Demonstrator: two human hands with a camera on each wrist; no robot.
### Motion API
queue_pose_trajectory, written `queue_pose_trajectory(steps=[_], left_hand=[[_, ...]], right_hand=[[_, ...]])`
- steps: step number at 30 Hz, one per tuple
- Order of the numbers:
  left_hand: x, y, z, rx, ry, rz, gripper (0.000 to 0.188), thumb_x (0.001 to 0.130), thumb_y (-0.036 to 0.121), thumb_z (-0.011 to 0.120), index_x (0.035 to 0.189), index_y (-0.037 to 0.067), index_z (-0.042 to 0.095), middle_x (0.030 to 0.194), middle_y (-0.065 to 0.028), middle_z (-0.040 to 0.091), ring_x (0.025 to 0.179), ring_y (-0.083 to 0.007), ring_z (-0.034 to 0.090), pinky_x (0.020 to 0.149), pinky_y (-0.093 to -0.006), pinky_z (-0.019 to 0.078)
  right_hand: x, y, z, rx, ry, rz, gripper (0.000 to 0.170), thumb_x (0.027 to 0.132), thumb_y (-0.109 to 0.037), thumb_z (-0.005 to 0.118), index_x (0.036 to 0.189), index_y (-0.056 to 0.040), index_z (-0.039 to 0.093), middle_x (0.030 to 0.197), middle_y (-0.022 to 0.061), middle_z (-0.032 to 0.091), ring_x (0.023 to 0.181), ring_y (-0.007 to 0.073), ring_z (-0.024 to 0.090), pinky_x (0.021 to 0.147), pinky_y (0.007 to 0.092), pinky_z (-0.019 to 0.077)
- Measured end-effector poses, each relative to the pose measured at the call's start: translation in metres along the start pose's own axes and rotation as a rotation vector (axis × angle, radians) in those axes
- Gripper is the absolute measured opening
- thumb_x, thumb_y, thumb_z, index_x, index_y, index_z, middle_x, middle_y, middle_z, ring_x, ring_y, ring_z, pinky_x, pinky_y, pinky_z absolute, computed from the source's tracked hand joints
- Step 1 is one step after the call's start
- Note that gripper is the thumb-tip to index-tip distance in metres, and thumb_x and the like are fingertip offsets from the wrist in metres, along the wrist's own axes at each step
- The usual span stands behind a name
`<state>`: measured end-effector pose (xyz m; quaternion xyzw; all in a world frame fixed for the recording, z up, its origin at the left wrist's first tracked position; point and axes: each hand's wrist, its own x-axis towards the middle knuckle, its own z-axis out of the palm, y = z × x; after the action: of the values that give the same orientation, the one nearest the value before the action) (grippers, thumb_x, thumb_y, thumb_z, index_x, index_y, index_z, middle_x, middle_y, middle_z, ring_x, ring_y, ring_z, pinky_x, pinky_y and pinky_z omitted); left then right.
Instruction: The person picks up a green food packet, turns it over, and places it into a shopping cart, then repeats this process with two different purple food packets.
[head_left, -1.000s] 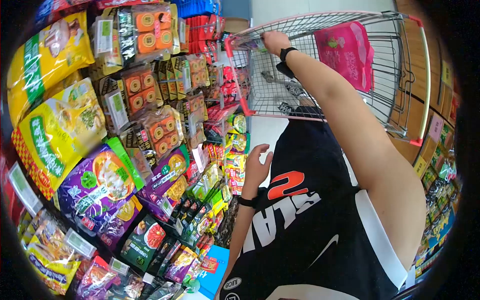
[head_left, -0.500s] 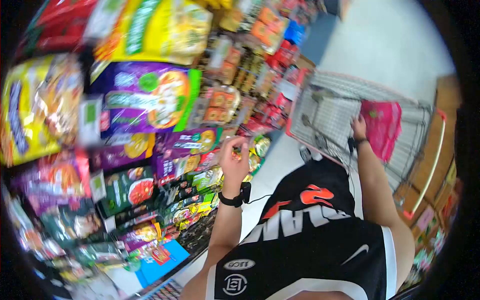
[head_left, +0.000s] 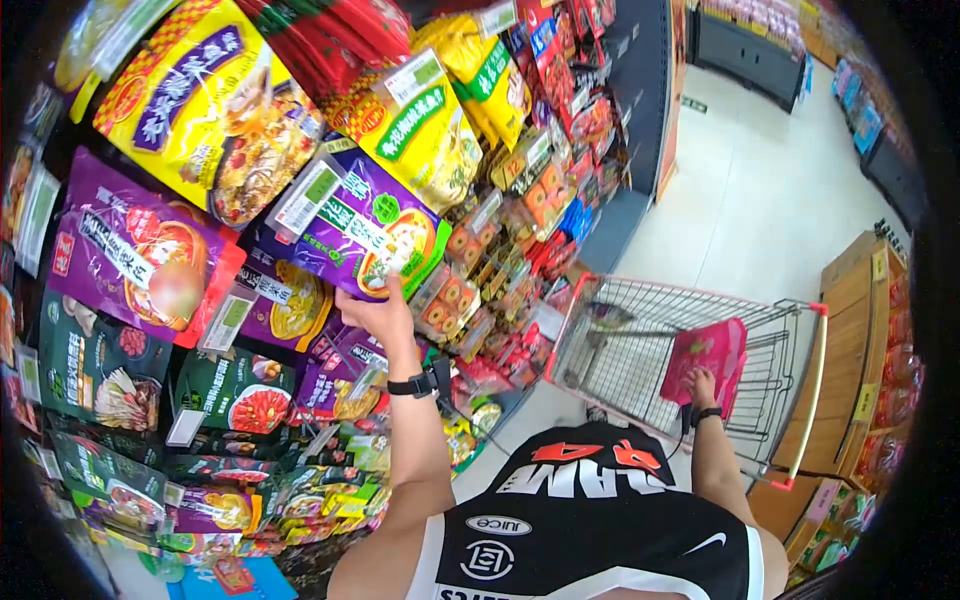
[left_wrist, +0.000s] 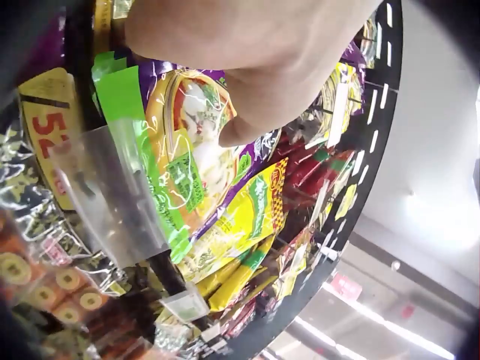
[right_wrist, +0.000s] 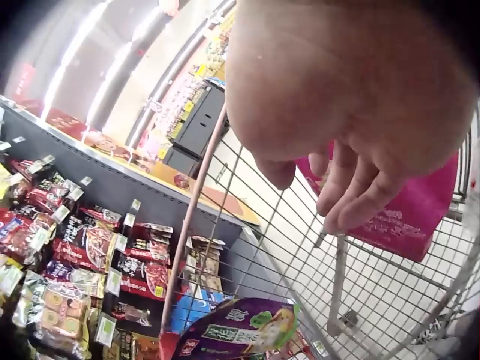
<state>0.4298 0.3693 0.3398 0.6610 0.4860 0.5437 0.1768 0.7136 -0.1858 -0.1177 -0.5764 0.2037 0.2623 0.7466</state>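
Indoors, a shopper in a black sleeveless jersey [head_left: 600,522] reaches with one arm to the packed display [head_left: 645,110] beside the shopping cart [head_left: 809,400], left hand [head_left: 385,320] pinching the lower edge of a purple packet [head_left: 345,235] between thumb and curled fingers. The packet hangs to the shopper's left of the cart, near a yellow packet [head_left: 430,150]. Inside the cart, the right hand [head_left: 703,388] hovers at a pink bag [head_left: 705,350], half open, fingers loosely bent; contact cannot be confirmed.

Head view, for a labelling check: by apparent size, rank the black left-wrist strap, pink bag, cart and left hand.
1. Cart
2. Pink bag, partly covered
3. Left hand
4. Black left-wrist strap
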Motion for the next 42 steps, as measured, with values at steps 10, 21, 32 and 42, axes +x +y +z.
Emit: queue_pose_trajectory(steps=[10, 21, 32, 42], left_hand=[[0.007, 0.013, -0.013, -0.275, -0.073, -0.003, 0.050, 0.084, 0.017, 0.081, 0.119, -0.002, 0.051, 0.113, -0.0196, 0.067, 0.101, -0.0303, 0.066, 0.091, -0.0412, 0.0492], [0.018, -0.013, -0.024, -0.721, -0.221, 0.005, 0.038, 0.094, 0.013, 0.071, 0.126, -0.002, 0.057, 0.120, -0.0086, 0.066, 0.104, -0.0154, 0.062, 0.092, -0.0323, 0.0489], [-0.025, 0.000, -0.065, -0.882, -0.439, -0.184, 0.036, 0.095, 0.009, 0.070, 0.127, -0.001, 0.058, 0.119, -0.0083, 0.067, 0.105, -0.0147, 0.063, 0.094, -0.0314, 0.0496], [-0.096, 0.016, -0.073, -0.730, -0.889, -0.058, 0.033, 0.091, 0.004, 0.070, 0.121, -0.003, 0.060, 0.113, -0.0085, 0.069, 0.100, -0.0143, 0.064, 0.089, -0.0308, 0.0514]], right_hand=[[-0.047, 0.010, 0.004, -0.053, -0.047, 0.083, 0.016, 0.095, -0.019, 0.059, 0.109, -0.0090, 0.058, 0.082, 0.0061, 0.064, 0.063, 0.0179, 0.061, 0.049, 0.0301, 0.0450], [-0.086, -0.010, 0.046, -0.269, -0.112, 0.072, 0.010, 0.096, -0.018, 0.057, 0.100, -0.0087, 0.058, 0.078, 0.0025, 0.060, 0.062, 0.0160, 0.057, 0.054, 0.0303, 0.0444], [-0.092, -0.058, 0.109, -0.365, -0.348, -0.141, 0.010, 0.096, -0.018, 0.060, 0.093, -0.0089, 0.061, 0.076, -0.0026, 0.058, 0.063, 0.0106, 0.053, 0.055, 0.0276, 0.0417], [-0.213, -0.217, 0.262, -0.509, -0.708, -0.518, 0.027, 0.103, -0.023, 0.056, 0.120, -0.0028, 0.062, 0.105, 0.0059, 0.069, 0.097, 0.0138, 0.063, 0.084, 0.0279, 0.0502]])
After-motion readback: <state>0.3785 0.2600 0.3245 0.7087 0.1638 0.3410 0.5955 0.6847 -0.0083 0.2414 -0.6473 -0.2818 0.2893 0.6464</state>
